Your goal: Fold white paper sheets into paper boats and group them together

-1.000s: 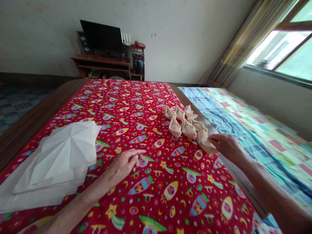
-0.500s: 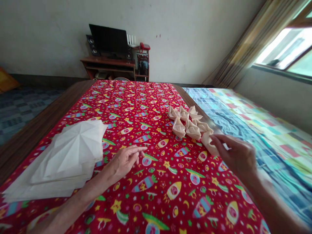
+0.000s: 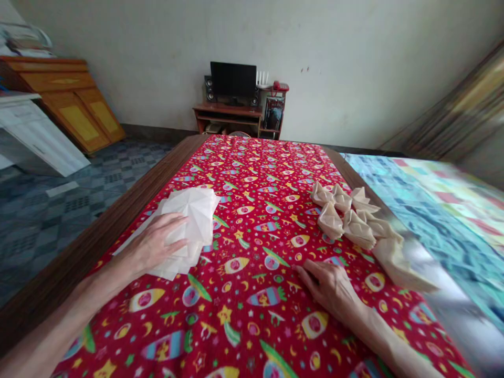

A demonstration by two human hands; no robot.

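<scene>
Creased white paper sheets (image 3: 200, 210), slanting near-left to far-right by the left edge of a brown wooden table (image 3: 136, 199), lie under the spread, ungripping left hand (image 3: 159, 244), the empty, loosely curled right hand (image 3: 333, 286) well apart.

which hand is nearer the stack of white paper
The left. The left hand lies over the stack of white paper; the right hand is well to its right, over the red cloth, near the folded paper pieces.
</scene>
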